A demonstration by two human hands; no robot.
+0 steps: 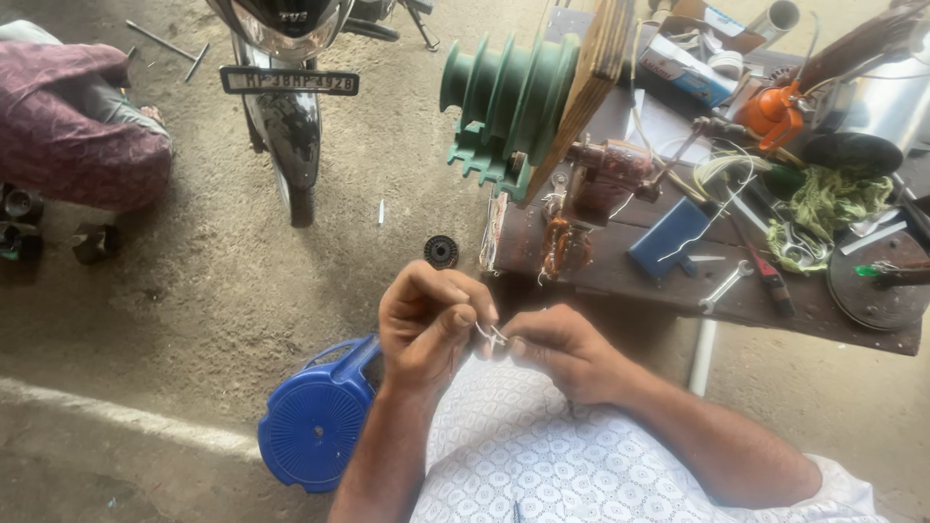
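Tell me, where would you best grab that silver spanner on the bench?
Probably by the middle of its shank. The spanner lies flat near the front edge of the bench, slanting, with bare wood around it. Come from above, fingers across the slim shank; the wider ends sit closer to clutter.

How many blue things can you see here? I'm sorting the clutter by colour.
2. A round blue plastic container lies on the ground beside the left hand; a flat blue box lies on the workbench. Others may be hidden in the clutter.
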